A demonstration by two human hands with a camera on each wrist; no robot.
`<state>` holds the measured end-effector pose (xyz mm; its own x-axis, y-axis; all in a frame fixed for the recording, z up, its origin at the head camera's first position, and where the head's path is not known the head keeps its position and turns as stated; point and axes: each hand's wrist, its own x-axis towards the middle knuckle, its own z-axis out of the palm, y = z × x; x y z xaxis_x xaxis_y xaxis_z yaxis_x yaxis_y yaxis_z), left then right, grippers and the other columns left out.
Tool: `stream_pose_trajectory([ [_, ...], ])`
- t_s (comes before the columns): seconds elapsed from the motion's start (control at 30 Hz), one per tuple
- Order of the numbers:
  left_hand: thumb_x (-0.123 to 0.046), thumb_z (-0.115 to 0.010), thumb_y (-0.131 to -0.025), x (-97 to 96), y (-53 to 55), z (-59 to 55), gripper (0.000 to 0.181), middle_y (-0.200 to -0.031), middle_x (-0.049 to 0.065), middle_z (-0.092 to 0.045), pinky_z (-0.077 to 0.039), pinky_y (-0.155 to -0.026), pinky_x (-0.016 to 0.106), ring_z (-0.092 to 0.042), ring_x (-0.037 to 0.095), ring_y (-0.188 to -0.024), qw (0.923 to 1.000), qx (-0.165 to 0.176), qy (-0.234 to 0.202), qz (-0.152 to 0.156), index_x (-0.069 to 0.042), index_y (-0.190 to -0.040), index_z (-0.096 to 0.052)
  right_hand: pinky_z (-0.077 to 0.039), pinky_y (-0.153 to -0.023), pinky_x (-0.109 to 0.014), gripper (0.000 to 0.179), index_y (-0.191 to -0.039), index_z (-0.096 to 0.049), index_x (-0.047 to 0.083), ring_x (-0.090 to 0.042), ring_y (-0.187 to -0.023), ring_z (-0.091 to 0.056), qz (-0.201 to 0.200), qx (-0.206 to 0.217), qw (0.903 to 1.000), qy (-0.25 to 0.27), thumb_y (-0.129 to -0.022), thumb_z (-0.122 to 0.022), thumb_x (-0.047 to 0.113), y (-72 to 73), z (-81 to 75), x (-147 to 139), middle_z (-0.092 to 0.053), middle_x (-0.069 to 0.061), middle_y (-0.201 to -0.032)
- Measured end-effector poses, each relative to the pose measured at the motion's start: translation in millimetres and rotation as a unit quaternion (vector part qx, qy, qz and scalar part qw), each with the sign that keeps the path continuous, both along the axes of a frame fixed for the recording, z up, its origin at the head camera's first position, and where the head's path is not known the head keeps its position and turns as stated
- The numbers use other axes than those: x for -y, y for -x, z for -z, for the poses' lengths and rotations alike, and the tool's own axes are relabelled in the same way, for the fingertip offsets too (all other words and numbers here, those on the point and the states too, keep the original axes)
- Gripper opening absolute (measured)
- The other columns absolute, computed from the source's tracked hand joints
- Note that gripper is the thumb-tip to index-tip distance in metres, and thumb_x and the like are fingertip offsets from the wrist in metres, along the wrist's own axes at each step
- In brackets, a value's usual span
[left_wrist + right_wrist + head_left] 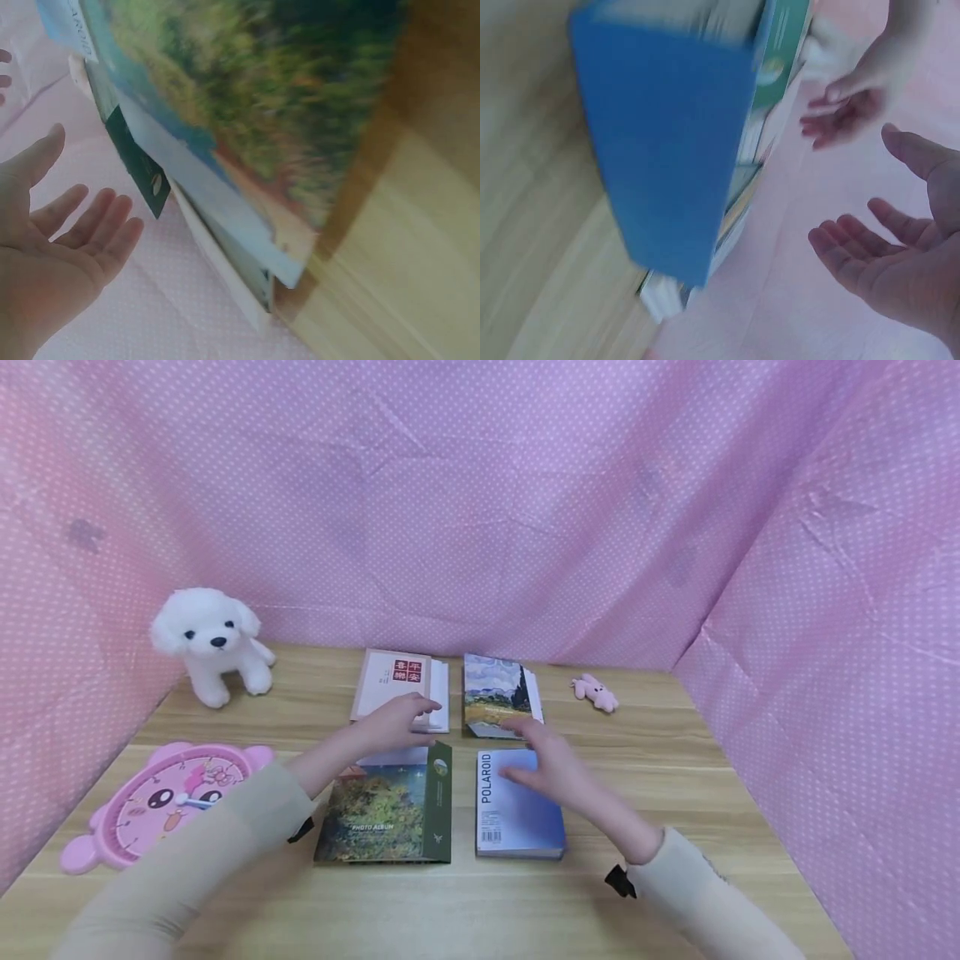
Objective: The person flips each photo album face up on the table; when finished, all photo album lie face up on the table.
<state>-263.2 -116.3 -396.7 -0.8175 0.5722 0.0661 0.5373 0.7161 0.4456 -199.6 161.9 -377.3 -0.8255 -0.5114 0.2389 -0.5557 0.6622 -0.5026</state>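
Observation:
My left hand [396, 723] hovers with loose, spread fingers between the green photo album [384, 814] at front left and the pale album with red characters [390, 689] behind it. Over the blue Polaroid album [528, 818] hangs my right hand [553, 767], its fingertips overlapping the landscape-painting album [491, 689] at back right. Neither hand holds anything. In the left wrist view the left palm [60, 247] lies beside the photo album's painted cover [262, 97]. The right wrist view has the right palm [900, 262] apart from the blue album [667, 142].
A white plush dog [213, 643] sits at the back left. In front of it lies a pink cartoon clock [161, 802], partly behind the left sleeve. A small pink plush toy [597, 693] lies at back right. Pink dotted cloth [480, 510] walls in the wooden table [675, 793].

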Motion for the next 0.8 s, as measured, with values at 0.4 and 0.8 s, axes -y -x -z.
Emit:
stream_pose_trajectory([
  [0.4,-0.024,-0.071,-0.085,18.0,-17.0,16.0,0.051,-0.117,0.014,-0.060,-0.049,-0.092,0.043,-0.058,0.028,-0.107,0.9998,-0.004,-0.013,-0.012,0.000,-0.127,-0.056,-0.044,-0.103,-0.038,0.072,-0.133,-0.049,0.010,-0.024,-0.124,-0.048,-0.043,0.013,0.9924,-0.115,-0.074,-0.078,0.040,-51.5,30.4,40,-0.051,-0.009,-0.134],
  [0.8,-0.030,-0.073,-0.082,27.4,-18.7,26.5,0.053,-0.112,0.012,-0.063,-0.050,-0.086,0.041,-0.058,0.025,-0.101,0.9998,0.015,0.000,-0.014,-0.002,-0.125,-0.060,-0.045,-0.101,-0.032,0.083,-0.138,-0.044,0.007,-0.021,-0.124,-0.047,-0.087,0.046,0.9772,-0.188,-0.075,-0.073,0.052,-61.5,47.2,62,-0.046,-0.009,-0.138],
])
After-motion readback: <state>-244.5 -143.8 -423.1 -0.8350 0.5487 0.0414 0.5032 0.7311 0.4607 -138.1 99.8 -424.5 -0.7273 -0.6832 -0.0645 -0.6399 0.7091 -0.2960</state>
